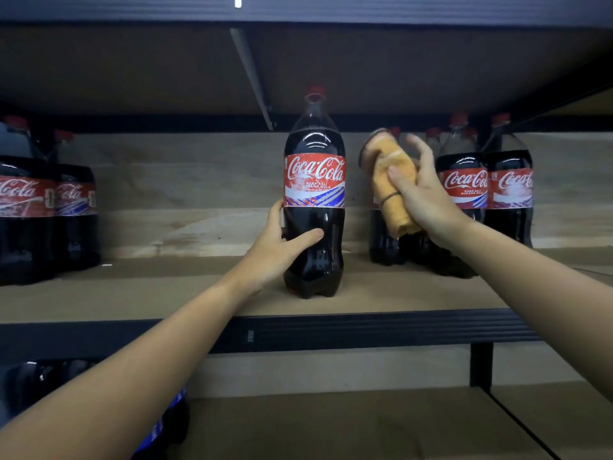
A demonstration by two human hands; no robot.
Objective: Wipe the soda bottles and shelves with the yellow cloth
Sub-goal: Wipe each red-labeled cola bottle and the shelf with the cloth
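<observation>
Gripping the centre soda bottle (314, 207) low on its body, the left hand (282, 247) is wrapped round it: thumb across the front, fingers behind. The bottle is stood upright on the brown shelf (166, 293), mid-frame, apart from the others. It is dark-filled, with a red cap and a red Coca-Cola label banded white and blue. The yellow cloth (393, 185), bunched and blurred, is held in the right hand (421, 194) against a bottle in the right group (464, 194). At least four bottles are counted there; two more (43, 207) at left of frame; dark bottles (99, 410) at lower left, number unclear.
</observation>
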